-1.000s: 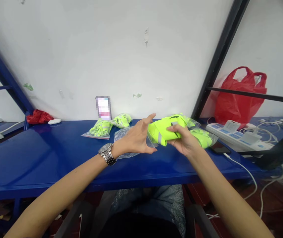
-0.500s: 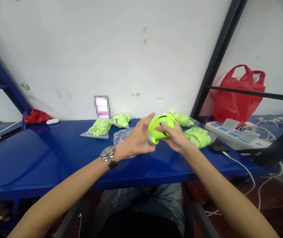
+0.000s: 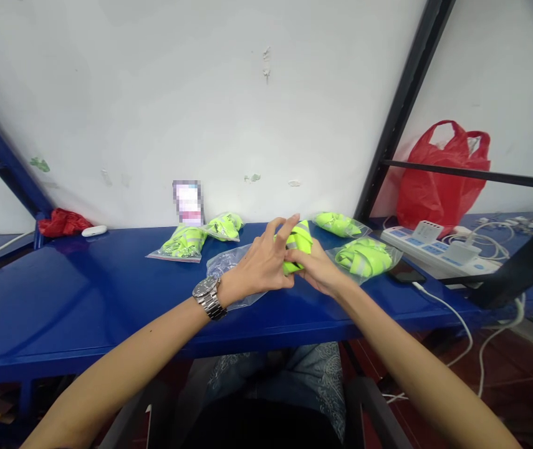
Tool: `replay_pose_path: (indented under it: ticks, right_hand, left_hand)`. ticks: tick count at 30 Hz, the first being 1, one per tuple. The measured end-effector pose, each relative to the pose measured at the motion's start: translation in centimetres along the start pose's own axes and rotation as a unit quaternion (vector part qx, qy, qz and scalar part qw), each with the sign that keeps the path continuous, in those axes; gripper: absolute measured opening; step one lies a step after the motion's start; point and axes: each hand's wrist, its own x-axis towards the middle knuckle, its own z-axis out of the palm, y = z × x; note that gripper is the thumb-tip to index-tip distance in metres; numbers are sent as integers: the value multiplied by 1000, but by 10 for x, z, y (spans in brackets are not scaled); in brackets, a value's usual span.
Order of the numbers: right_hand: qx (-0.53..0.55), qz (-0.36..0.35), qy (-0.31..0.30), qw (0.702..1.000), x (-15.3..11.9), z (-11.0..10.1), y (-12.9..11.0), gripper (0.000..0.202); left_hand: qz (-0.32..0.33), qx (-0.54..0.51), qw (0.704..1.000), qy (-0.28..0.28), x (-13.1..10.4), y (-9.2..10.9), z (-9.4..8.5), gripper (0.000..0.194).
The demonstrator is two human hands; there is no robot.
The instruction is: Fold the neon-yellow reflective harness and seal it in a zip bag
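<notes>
Left hand is curling around the neon bundle, grip unclear; right hand is pinching it above the blue table. Four bagged bundles are lying left and right; the clear bag is apparently awaiting filling.

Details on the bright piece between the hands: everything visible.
The bundle is fluorescent yellow-green with pale grey bands and small dark areas; it looks like soft fabric, rolled or folded. It's held above the blue table, tilted. The left hand curls around its left side, hiding much of it; the right hand grips it low on the right, thumb across the front. Whether the clear bag by the left hand touches it is unclear.
</notes>
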Motion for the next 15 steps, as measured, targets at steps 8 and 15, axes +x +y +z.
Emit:
replay_pose_path:
  ticks: [8, 15]
  right_hand:
    - [-93, -136, 38, 986, -1, 1, 9, 50]
    - [-205, -212, 84, 952, -14, 10, 2, 24]
  left_hand:
    - [51, 42, 997, 40, -2, -6, 2, 112]
    - [84, 54, 992, 74, -5, -3, -1, 111]
